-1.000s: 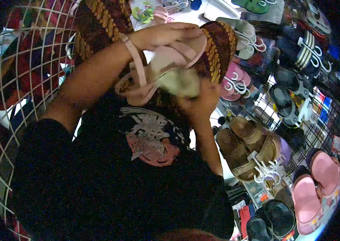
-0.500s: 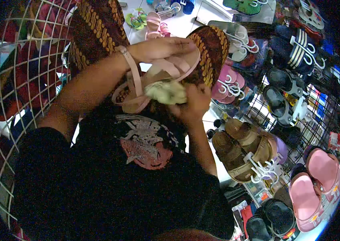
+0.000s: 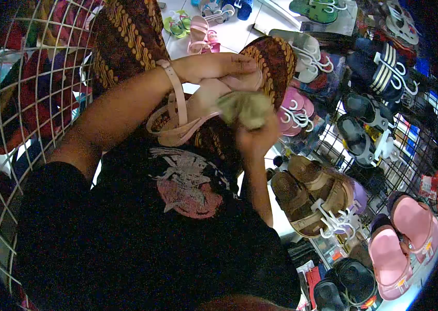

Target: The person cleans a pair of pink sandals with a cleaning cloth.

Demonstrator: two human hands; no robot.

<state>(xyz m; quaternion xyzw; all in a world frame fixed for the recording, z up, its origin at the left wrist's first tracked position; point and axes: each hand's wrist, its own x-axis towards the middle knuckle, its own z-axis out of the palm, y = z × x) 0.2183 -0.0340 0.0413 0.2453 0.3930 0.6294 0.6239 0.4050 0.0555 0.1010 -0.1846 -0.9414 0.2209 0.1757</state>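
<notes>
A pale pink strappy sandal [image 3: 180, 133] lies across my lap over the brown patterned cloth [image 3: 131, 46]. My left hand [image 3: 219, 65] is closed on its upper end, and the sandal's ankle strap loops near that wrist. In my right hand [image 3: 257, 139] is a crumpled pale green-yellow cloth [image 3: 247, 109], blurred by motion, against the sandal's front straps. The fingers of the right hand are partly hidden by the cloth.
A white wire grid [image 3: 37, 98] with dark red cloth behind it stands at the left. Brown sandals [image 3: 307, 189], pink clogs [image 3: 390, 254] and several other pairs hang on a black rack at the right. Small green sandals [image 3: 177, 24] lie on white floor tiles.
My right hand and the cloth have moved to the right and slightly up along the sandal. My left hand keeps its hold, shifted slightly.
</notes>
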